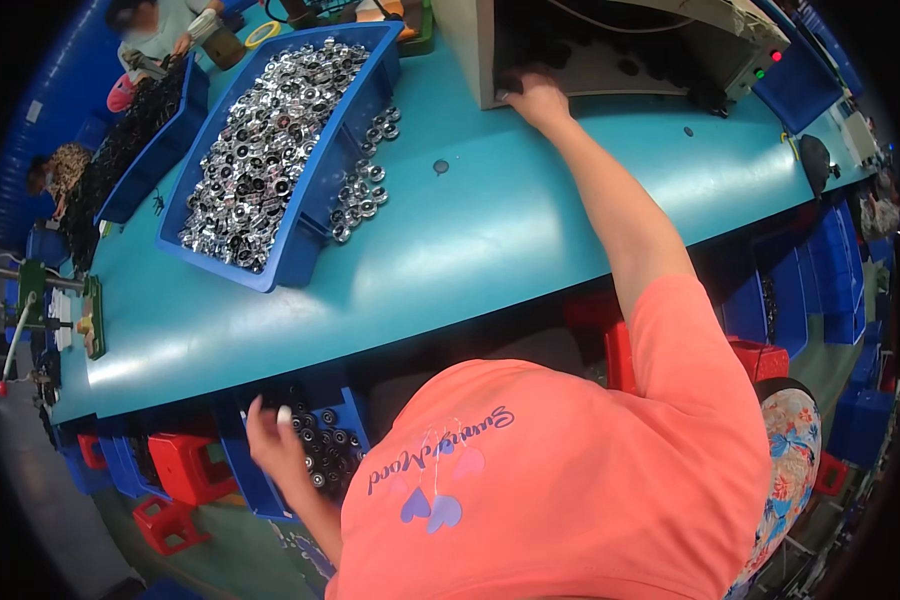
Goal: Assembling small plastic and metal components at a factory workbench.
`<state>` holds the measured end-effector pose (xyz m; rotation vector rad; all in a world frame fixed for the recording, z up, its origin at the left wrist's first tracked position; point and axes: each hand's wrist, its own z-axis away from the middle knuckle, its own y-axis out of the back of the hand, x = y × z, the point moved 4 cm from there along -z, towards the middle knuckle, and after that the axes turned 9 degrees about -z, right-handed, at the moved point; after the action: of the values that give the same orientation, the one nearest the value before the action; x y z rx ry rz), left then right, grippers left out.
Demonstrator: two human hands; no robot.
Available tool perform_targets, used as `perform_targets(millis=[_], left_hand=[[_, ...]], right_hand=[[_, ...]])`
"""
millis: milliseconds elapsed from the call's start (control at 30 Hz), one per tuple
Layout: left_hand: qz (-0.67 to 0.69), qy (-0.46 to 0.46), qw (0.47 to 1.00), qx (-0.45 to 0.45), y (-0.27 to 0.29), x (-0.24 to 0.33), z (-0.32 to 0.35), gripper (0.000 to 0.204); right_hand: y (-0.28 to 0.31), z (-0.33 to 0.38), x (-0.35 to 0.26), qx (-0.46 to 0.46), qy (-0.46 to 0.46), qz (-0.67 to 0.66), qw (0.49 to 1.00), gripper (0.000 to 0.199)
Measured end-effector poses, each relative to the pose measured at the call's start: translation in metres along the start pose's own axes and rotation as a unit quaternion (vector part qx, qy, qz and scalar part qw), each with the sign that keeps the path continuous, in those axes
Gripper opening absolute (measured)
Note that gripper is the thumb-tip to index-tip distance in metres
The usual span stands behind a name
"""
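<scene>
My left hand (274, 443) is low at the left, its finger and thumb spread, with nothing visible between them. It hovers above a blue bin (256, 478) that holds several small round black wheel-like parts (328, 437) with pale centres. My right hand (538, 103) reaches forward to the mouth of an open-fronted grey box (467, 48). Its fingers curl inward at the box's lower left corner, among dark pieces, and their tips are partly hidden in shadow. More black pieces (708, 97) lie inside the box.
A large blue tray (288, 245) heaped with shiny silver round parts (260, 150) stands on the turquoise table (450, 260). Loose silver parts (360, 195) lie along its right side. Red stools (183, 470) stand below. A person (160, 25) sits at the far left.
</scene>
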<state>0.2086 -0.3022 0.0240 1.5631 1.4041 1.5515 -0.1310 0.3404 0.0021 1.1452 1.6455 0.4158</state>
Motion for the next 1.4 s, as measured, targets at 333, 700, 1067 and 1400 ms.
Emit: perform_targets(millis=[333,700,1067,1400], left_hand=[[0.525,-0.091,0.747,-0.397,-0.118,0.271,-0.062,0.053],[0.79,0.037,0.478,-0.382,-0.136,0.235,-0.072,0.048],[0.818,0.055,0.445,-0.361,-0.121,0.208,-0.068,0.045],[0.805,0.04,0.461,-0.372,-0.123,0.216,-0.066,0.047]], right_hand=[[0.077,0.125,-0.136,-0.005,0.141,-0.266,0.954,0.021],[-0.005,0.161,-0.204,-0.219,0.05,-0.444,0.867,0.031],[-0.063,0.149,-0.227,-0.124,0.274,-0.115,0.947,0.035],[-0.065,0.152,-0.219,-0.121,0.271,-0.172,0.939,0.02]])
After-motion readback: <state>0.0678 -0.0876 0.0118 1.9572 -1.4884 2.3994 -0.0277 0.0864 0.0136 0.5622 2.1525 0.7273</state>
